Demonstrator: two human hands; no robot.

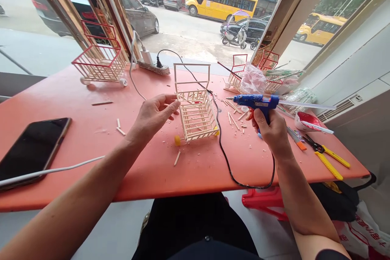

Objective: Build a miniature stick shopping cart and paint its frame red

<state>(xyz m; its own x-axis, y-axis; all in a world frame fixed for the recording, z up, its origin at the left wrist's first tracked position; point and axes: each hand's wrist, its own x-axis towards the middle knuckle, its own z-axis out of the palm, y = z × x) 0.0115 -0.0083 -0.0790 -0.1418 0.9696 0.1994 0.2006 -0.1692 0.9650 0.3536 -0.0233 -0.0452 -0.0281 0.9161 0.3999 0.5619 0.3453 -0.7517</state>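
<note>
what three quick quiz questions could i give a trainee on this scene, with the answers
1. What does the right hand hold?

2. True or false: the phone lies nearer the left hand than the right hand.

3. What colour are the wheels on the cart between the hands?
a) white
b) yellow
c) red

Key:
1. A glue gun
2. True
3. b
</note>
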